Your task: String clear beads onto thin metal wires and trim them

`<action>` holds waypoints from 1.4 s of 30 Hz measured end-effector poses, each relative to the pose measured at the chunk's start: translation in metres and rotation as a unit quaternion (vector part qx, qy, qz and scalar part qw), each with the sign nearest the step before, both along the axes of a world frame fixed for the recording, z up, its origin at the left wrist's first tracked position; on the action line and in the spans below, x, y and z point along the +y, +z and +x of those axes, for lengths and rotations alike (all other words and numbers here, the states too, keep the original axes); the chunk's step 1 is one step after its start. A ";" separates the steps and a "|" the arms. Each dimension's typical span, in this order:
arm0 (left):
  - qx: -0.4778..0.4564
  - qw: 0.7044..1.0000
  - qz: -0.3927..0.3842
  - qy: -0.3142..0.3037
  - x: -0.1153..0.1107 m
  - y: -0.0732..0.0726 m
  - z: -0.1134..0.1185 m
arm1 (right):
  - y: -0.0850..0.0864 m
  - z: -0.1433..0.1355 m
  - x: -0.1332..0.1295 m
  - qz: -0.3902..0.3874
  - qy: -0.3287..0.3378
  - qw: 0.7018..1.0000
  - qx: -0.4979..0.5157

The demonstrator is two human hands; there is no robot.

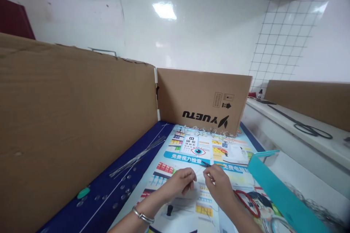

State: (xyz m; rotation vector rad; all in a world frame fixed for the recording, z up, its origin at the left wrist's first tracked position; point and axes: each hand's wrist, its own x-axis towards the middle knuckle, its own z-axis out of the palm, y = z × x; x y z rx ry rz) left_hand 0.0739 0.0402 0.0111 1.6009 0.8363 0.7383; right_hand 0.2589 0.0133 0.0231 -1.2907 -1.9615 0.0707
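My left hand [182,180], a silver bangle at its wrist, is over the printed sheet with thumb and fingers pinched together. Whatever is between them is too thin or hidden to make out. Close by on the right, my right hand [220,184] is also closed, its fingertips facing the left ones across a small gap. Dark pointed tips [205,164] show just beyond it, and a red loop handle [249,204] shows by its wrist. They look like one red-handled tool lying through the palm, partly hidden by the hand.
A teal-edged white box [281,185] with tangled wire pieces [308,204] stands at right. Thin straight wires [138,157] and clear discs [123,196] lie on the blue surface at left. Cardboard walls [90,116] enclose the left and back. Small wire bits [218,131] line the far edge.
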 end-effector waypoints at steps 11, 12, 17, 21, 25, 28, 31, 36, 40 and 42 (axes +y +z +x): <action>-0.027 0.993 -0.081 -0.084 0.004 0.012 -0.019 | 0.040 -0.001 -0.011 -0.022 -0.013 0.995 0.096; -0.030 0.992 -0.086 -0.090 0.004 0.011 -0.019 | 0.044 -0.001 -0.013 -0.017 -0.017 0.995 0.099; -0.048 0.989 -0.095 -0.104 0.001 0.013 -0.019 | 0.058 -0.005 -0.024 0.014 -0.026 0.990 0.135; -0.060 0.986 -0.093 -0.123 -0.003 0.017 -0.018 | 0.065 -0.004 -0.031 0.044 -0.032 0.986 0.160; -0.074 0.988 -0.078 -0.112 -0.004 0.014 -0.015 | 0.063 -0.003 -0.030 0.025 -0.039 0.979 0.199; -0.099 0.989 -0.069 -0.081 -0.004 0.009 -0.010 | 0.053 -0.007 -0.024 -0.060 -0.028 0.960 0.271; -0.112 0.989 -0.064 -0.071 -0.005 0.006 -0.006 | 0.040 -0.016 -0.019 -0.162 0.032 0.946 0.280; -0.096 0.990 -0.044 -0.090 -0.010 0.007 -0.001 | 0.025 -0.024 -0.017 -0.160 0.081 0.961 0.209; -0.103 0.987 -0.072 -0.096 -0.012 0.005 0.001 | 0.024 -0.021 -0.015 -0.190 0.030 0.956 0.223; -0.104 0.987 -0.080 -0.089 -0.011 0.004 0.001 | 0.037 -0.022 -0.016 -0.208 0.002 0.964 0.165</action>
